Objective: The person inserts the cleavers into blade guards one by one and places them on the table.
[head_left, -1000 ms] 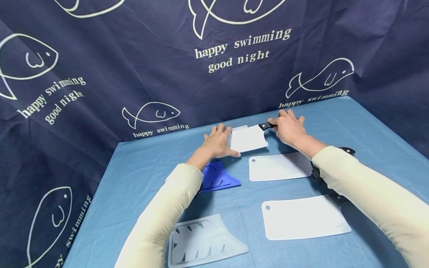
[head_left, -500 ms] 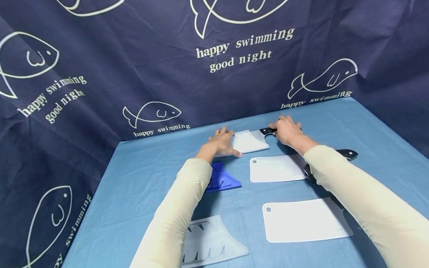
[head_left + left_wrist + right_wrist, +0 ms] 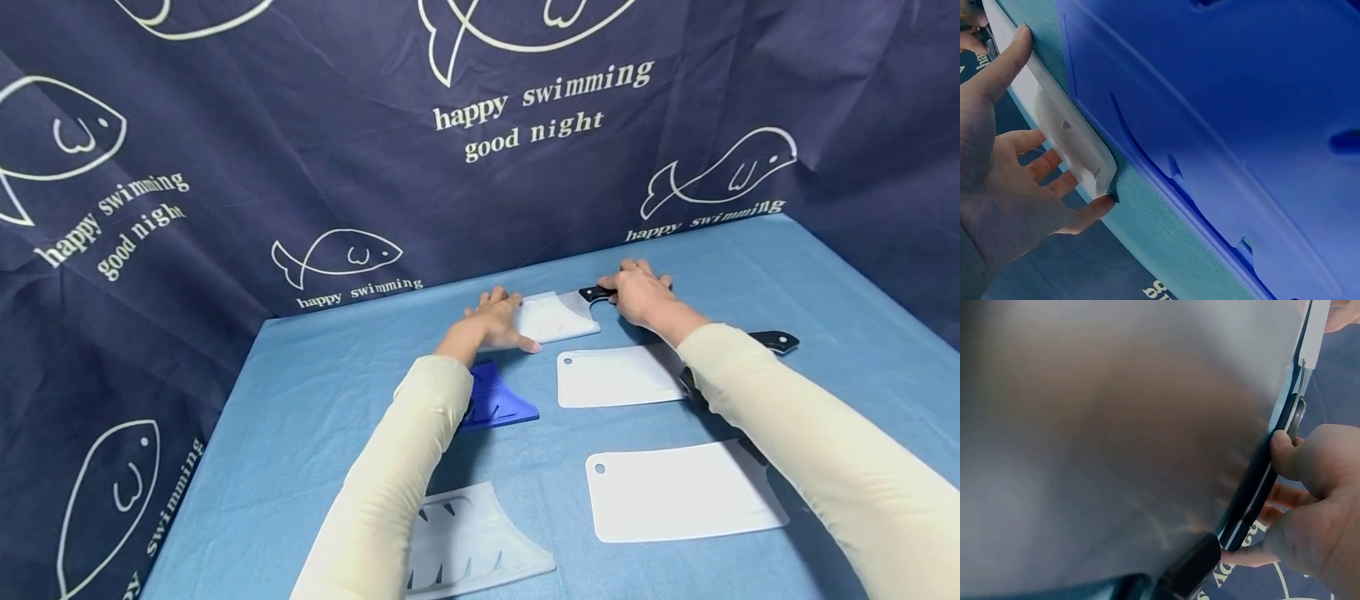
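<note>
At the back of the blue table a cleaver (image 3: 574, 303) lies with most of its blade behind a whitish blade cover (image 3: 551, 321). My left hand (image 3: 495, 321) spans the cover's far end, thumb at its near edge and fingertips at its other edge, as the left wrist view shows. My right hand (image 3: 637, 292) grips the cleaver's black handle (image 3: 1260, 481), thumb on one side and fingers on the other. Below my left forearm sits a blue blade cover (image 3: 497, 400), partly hidden by the sleeve.
Two more cleavers (image 3: 615, 379) (image 3: 675, 496) lie to the right, their handles partly under my right sleeve. A translucent blade cover (image 3: 480, 542) lies at the front, half behind my left sleeve. A dark blue printed cloth (image 3: 360, 158) hangs behind the table.
The cleaver's blade lay in full view in front of the cover; now the cover overlaps it up to near the handle. My left hand has shifted slightly right and lower.
</note>
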The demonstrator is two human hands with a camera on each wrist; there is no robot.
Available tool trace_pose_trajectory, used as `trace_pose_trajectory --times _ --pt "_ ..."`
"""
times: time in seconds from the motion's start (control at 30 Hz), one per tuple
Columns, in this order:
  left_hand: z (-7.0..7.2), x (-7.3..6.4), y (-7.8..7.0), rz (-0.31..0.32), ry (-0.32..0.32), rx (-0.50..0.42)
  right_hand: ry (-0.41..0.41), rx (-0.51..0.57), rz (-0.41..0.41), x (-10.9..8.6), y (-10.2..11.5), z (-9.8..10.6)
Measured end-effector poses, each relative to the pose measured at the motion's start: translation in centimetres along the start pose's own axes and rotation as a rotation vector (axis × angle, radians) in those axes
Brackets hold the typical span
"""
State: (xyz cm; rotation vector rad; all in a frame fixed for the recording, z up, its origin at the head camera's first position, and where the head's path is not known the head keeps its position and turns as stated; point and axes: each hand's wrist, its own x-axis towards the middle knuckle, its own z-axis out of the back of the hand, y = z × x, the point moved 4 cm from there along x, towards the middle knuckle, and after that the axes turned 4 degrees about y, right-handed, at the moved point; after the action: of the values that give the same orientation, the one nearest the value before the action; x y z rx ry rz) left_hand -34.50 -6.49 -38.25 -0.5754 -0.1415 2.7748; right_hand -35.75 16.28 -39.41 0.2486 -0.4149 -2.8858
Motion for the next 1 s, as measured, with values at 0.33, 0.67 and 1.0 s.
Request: trace_pose_trajectory --times 0.33,0.67,1.0 --pt "0.3 -0.5 0.4 -0.03 -0.038 -0.033 0.007 -0.003 0.046 -0.9 -0.2 1.0" --pt "0.1 -1.8 1.6 -0.08 -0.107 -0.083 -0.015 0.027 0.128 -2.7 -0.3 2.0" --pt "0.0 -3.9 2.8 -0.109 -0.145 -0.087 -0.042 -0.024 0.187 -4.8 -0.4 2.5"
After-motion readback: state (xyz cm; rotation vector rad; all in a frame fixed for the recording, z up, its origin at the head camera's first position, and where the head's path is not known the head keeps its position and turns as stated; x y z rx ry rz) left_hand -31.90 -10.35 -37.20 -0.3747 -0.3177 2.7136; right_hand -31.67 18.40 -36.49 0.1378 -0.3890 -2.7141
